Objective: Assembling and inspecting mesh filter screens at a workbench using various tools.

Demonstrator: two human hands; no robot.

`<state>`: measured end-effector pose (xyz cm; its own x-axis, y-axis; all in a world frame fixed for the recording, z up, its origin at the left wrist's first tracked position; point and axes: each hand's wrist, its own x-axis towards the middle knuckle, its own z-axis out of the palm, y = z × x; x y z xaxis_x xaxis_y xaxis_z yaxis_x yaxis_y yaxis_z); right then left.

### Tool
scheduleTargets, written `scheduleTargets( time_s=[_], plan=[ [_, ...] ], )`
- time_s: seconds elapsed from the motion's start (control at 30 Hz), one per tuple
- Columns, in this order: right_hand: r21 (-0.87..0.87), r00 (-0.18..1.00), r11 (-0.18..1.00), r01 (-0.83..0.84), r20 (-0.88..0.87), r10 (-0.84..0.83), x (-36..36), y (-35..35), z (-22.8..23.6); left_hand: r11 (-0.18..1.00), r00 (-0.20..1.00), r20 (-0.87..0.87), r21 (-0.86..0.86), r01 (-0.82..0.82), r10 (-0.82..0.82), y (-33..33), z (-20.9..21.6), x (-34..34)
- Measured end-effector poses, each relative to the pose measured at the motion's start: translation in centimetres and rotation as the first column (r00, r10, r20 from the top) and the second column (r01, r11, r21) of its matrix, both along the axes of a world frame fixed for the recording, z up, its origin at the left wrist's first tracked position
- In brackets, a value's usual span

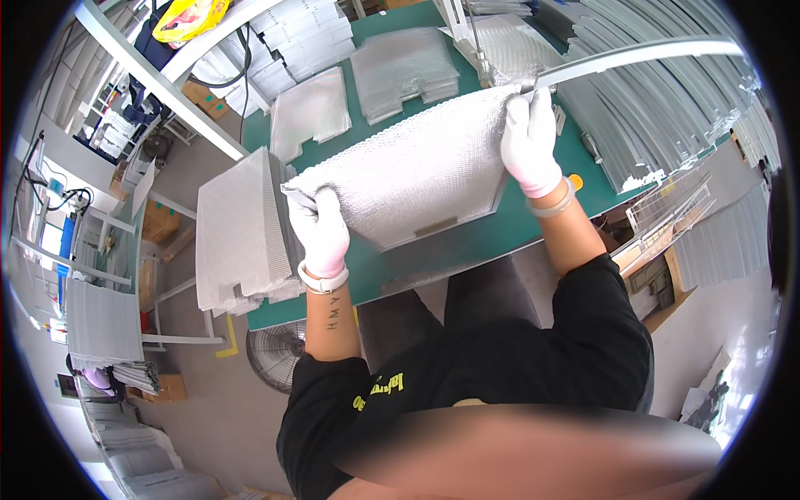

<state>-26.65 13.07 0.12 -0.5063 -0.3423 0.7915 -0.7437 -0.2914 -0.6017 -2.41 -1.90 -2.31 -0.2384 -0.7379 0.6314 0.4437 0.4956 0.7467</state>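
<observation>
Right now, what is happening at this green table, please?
A person in white gloves holds a silver mesh sheet above the green table. The left hand grips its near-left corner, and the right hand grips its far-right edge, close to a long metal strip. A stack of similar mesh sheets lies at the left end of the table, more stacks lie farther back, and many metal strips are piled on the right.

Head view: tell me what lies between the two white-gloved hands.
A silvery metal mesh sheet spans the stretch from left hand to right hand, above the green tabletop, as the head view shows.
</observation>
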Motion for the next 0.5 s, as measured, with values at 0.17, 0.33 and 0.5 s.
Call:
scheduleTargets(
  time_s=[0.17,0.33,0.5],
  plan=[
    [0.058,0.991,0.993,0.103,0.083,-0.107,0.9,-0.2,0.7,0.998,1.0,-0.013,-0.057,0.016,-0.017,-0.2,-0.4,0.1],
    [-0.213,0.837,0.866,-0.452,0.235,0.495,-1.4,-0.1,-0.5,0.998,0.997,-0.035,-0.009,0.064,-0.064,-0.2,-0.4,0.3],
    [-0.076,0.992,0.99,0.122,0.055,-0.118,0.6,-1.2,-0.7,0.992,0.996,0.08,-0.118,0.051,-0.042,-0.1,-0.4,-0.1]
  ],
)
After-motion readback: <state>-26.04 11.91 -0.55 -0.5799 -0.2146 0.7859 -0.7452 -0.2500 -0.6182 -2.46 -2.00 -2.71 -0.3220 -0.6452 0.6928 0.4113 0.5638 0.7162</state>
